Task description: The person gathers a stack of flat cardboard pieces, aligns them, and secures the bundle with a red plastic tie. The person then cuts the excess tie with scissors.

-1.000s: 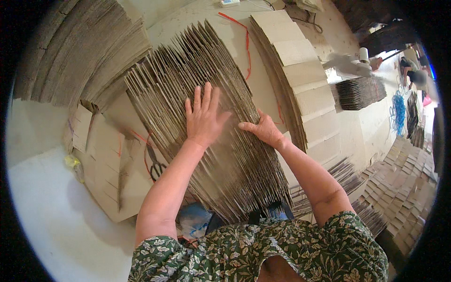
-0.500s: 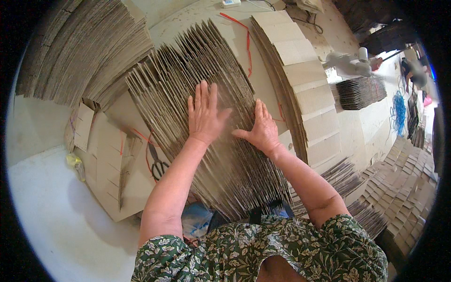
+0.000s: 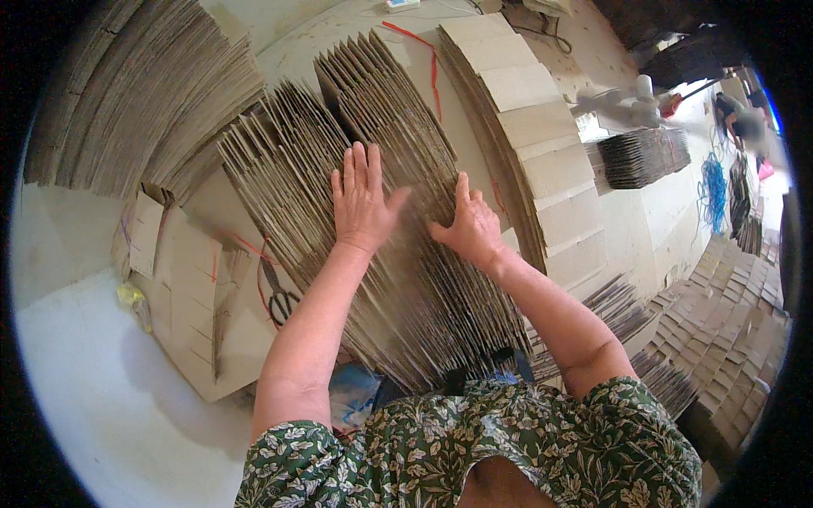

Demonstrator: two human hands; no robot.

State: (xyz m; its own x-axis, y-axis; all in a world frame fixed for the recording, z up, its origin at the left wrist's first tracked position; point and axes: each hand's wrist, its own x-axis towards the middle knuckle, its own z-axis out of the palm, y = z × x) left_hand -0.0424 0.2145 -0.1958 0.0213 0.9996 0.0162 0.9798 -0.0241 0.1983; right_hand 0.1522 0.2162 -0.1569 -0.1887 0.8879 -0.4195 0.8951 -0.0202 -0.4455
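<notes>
A long block of thin grey-brown cardboard pieces (image 3: pixel 275 161), standing on edge and packed together, runs from my body toward the far side. At its far end a dark gap splits off the right-hand portion of the cardboard (image 3: pixel 381 89). My left hand (image 3: pixel 362 212) lies open on top of the left portion, fingers pointing away and thumb spread to the right. On the block's right side rests my right hand (image 3: pixel 474 230), its thumb apart over the top, index finger stretched and the other fingers partly bent. The cardboard between my hands looks blurred.
Black-handled scissors (image 3: pixel 281 303) lie left of the block beside red strips. Tall cardboard stacks (image 3: pixel 135 93) stand at the far left, with another overlapping stack (image 3: pixel 542 144) to the right. Farther right are a bundled block (image 3: pixel 644 159), blue twine (image 3: pixel 714 195) and a person (image 3: pixel 747 123).
A gap has opened at the block's far end between its left and right portions. My right hand's fingers have bent more. The whole view has shifted slightly.
</notes>
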